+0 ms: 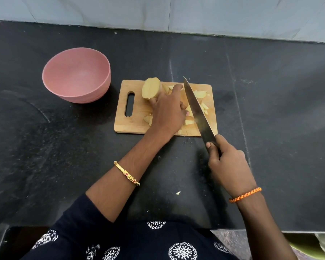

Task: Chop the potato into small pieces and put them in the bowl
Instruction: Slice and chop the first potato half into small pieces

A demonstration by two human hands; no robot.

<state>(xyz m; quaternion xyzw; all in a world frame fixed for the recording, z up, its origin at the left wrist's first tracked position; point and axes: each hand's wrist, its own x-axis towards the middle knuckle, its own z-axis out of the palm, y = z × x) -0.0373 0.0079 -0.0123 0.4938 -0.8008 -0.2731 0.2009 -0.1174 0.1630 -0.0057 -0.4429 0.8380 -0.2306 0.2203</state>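
Note:
A wooden cutting board (131,121) lies on the dark counter. On its far side sits a large uncut potato chunk (151,88). Several cut potato pieces (200,94) are scattered across the board's right half. My left hand (167,111) rests over pieces in the middle of the board, fingers curled down onto them; what lies under it is hidden. My right hand (227,162) grips the handle of a long knife (195,109), whose blade slants over the board just right of my left fingers. The pink bowl (76,75) stands left of the board, with nothing in it.
A small potato scrap (178,193) lies on the black counter (270,109) near me. A pale tiled wall (158,12) runs along the back. The counter's front edge is just before my body.

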